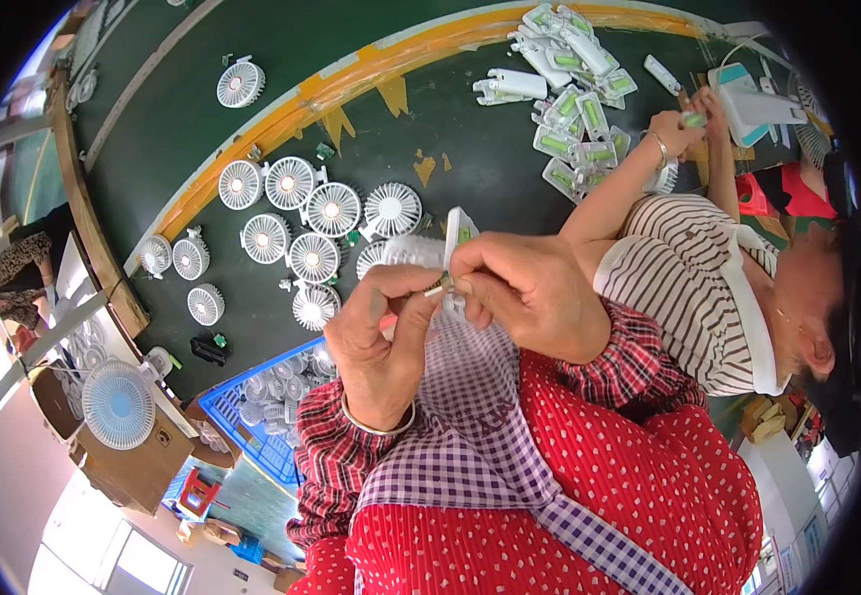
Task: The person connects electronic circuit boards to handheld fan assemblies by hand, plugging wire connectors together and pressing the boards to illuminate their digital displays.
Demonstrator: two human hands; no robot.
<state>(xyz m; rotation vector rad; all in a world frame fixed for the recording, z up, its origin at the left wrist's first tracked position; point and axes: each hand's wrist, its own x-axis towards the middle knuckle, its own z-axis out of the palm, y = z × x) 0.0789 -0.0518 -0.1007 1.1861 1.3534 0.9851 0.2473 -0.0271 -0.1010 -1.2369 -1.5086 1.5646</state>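
Note:
My left hand (pixel 379 342) and my right hand (pixel 531 296) meet at the middle of the view, fingertips pinched together. Between them is a small part with a white end (pixel 434 292), too small to name for sure. Both hands seem to grip it. Just behind my fingers stands a white fan handle (pixel 459 228) with a green inside, and a white fan head (pixel 413 250) partly hidden by my left hand. Several round white fan heads (pixel 334 209) lie on the dark green table to the left, with small green circuit boards (pixel 325 151) among them.
White handle shells with green parts (pixel 577 124) are heaped at the back. To the right a co-worker in a striped top (pixel 688 288) handles a similar piece beside a white and teal device (pixel 743 104). A blue crate (pixel 227 412) of fan parts stands left of me.

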